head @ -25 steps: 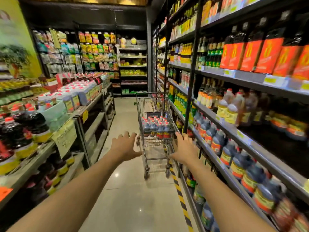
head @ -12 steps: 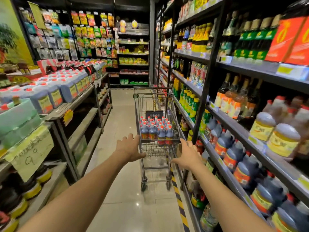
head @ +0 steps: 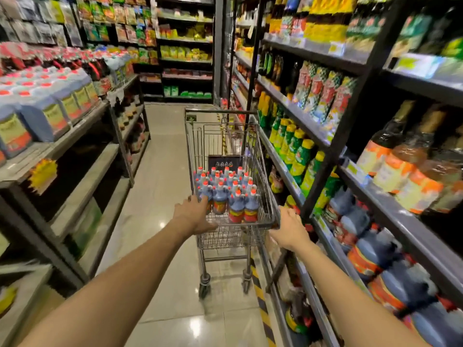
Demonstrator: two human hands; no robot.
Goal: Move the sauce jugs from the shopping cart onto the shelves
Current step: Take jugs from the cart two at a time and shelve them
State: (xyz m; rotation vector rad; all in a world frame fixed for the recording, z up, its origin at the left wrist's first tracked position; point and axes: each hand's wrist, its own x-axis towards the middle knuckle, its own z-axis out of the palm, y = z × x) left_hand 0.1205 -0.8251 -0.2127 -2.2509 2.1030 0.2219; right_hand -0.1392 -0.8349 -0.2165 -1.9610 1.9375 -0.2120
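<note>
Aisle (head: 162, 171); left hand (head: 194, 217) now at cart (head: 263, 176)

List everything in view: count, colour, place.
grey wire shopping cart: one, grey, mid-aisle beside right shelves
red-capped dark sauce jugs: about twenty, red-yellow labels, upright in cart
matching dark jugs: several, blurred, right shelves, low
yellow-capped green bottles: several, right shelves, middle
red-capped pale blue jugs: many, atop left shelf
yellow-black floor stripe: one, along right shelves' base
left hand: fingers straight, over cart's near left rim
right hand: at cart's near right corner, grip unclear
</note>
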